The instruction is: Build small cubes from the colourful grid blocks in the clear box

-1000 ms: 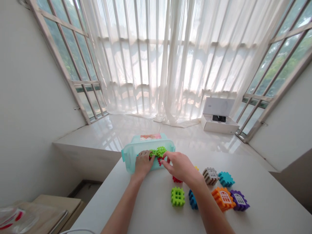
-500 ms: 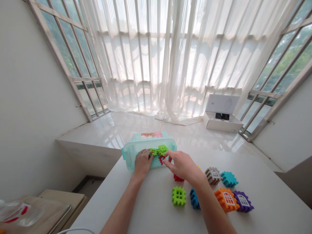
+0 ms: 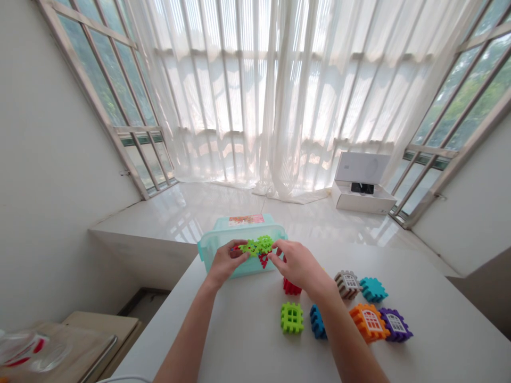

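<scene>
A joined cluster of toy building-block pieces is raised in front of the teal plastic bin (image 3: 211, 239). In it are a green notched piece (image 3: 264, 244), a second green piece on the left and a red triangular piece (image 3: 263, 259) underneath. My left hand (image 3: 225, 261) grips the cluster's left end, thumb below and fingers above. At the right end my right hand (image 3: 293, 260) pinches the pieces between thumb and index finger. Red and blue bits show beside my left fingers, partly covered. Below my right wrist, a red block (image 3: 291, 286) is partly hidden.
Toward the right of the white table stand a green block (image 3: 292, 318), a blue block (image 3: 318, 322), a grey block (image 3: 346, 284), a teal block (image 3: 373, 290), an orange block (image 3: 369, 322) and a purple block (image 3: 395, 324). A white box (image 3: 361, 200) with a phone rests on the sill.
My left hand has shifted left and turned, showing more of the left green piece and red bits beside it. My right hand stays at the cluster's right end.
</scene>
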Motion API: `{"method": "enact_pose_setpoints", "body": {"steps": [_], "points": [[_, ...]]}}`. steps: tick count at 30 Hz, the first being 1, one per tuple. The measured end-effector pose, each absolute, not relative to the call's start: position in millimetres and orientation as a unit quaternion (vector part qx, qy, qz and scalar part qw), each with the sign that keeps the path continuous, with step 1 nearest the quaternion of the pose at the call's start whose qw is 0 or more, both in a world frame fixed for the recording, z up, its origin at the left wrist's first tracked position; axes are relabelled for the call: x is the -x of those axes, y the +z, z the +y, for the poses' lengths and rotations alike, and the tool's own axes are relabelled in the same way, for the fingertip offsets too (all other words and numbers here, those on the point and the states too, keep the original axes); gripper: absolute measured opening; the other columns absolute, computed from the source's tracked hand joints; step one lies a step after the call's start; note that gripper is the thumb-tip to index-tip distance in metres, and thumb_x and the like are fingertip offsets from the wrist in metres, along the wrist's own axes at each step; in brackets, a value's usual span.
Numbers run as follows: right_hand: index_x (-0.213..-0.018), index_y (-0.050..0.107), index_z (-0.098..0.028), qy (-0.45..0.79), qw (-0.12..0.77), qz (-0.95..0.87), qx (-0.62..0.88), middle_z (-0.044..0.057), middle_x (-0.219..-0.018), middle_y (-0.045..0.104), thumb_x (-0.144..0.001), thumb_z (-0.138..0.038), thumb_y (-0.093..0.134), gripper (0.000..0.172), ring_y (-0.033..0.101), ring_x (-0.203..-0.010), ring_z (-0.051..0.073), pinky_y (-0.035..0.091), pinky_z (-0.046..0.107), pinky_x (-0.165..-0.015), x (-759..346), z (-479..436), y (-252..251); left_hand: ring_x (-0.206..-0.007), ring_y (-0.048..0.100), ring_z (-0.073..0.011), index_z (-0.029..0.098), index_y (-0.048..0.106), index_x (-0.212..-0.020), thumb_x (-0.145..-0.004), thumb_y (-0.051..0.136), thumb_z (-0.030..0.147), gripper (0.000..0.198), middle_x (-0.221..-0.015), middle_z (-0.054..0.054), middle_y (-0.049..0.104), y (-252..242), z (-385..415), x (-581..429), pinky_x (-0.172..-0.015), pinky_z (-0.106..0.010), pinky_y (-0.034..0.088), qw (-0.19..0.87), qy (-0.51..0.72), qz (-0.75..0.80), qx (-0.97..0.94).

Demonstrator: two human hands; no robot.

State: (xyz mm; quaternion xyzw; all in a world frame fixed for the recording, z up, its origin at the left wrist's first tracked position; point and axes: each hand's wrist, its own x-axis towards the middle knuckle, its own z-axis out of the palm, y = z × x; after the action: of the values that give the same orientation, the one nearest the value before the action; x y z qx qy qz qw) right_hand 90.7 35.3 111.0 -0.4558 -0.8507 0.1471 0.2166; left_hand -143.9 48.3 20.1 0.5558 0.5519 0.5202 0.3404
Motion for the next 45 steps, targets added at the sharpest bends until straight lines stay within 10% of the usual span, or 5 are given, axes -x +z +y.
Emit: {"method": "enact_pose_setpoints", "body": {"steps": [9,23,35,45], "points": [[-0.104,0.064,-0.019,0.215,0.229,-0.838,0.446,0.004,-0.079,0.069,-0.098,-0.032,0.052,0.018,0.06,-0.067,0.017,0.04,0.026,-0.062,-93,35,109,-0.09,0.07,-0.0182,0.018,0.07,-0.107,-0.076,0.082,0.027,0.034,-0.125,-0.011,0.069,41,27,111,-0.079,-0.031,0.058,0.538,0.535,0.34,-0.556],[-0.108,0.06,-0.02,0.305,0.456,-0.705,0.45,-0.008,-0.059,0.044,-0.094,-0.042,0.056,0.026,0.04,-0.05,0.01,0.037,0.021,-0.049,-125,0,98,-0.085,0.066,-0.0144,0.025,0.058,-0.128,-0.072,0.085,0.023,0.062,-0.105,-0.004,0.065,48,4,55,-0.086,-0.033,0.057,0.457,0.565,0.288,-0.624],[-0.119,0.058,-0.019,0.324,0.498,-0.674,0.44,-0.003,-0.07,0.058,-0.097,-0.042,0.055,0.032,0.056,-0.056,0.011,0.048,0.02,-0.051,-137,-19,59,-0.078,0.066,-0.0148,0.02,0.06,-0.131,-0.078,0.078,0.019,0.056,-0.086,-0.002,0.071,44,-4,43,-0.078,-0.029,0.058,0.388,0.508,0.296,-0.71],[-0.12,0.061,-0.021,0.338,0.495,-0.67,0.437,0.002,-0.081,0.065,-0.096,-0.041,0.058,0.031,0.063,-0.061,0.013,0.056,0.023,-0.056,-144,-29,52,-0.093,0.067,-0.0191,0.023,0.063,-0.129,-0.078,0.079,0.024,0.053,-0.12,-0.011,0.067,41,-10,49,-0.079,-0.033,0.059,0.304,0.495,0.309,-0.753]]}}
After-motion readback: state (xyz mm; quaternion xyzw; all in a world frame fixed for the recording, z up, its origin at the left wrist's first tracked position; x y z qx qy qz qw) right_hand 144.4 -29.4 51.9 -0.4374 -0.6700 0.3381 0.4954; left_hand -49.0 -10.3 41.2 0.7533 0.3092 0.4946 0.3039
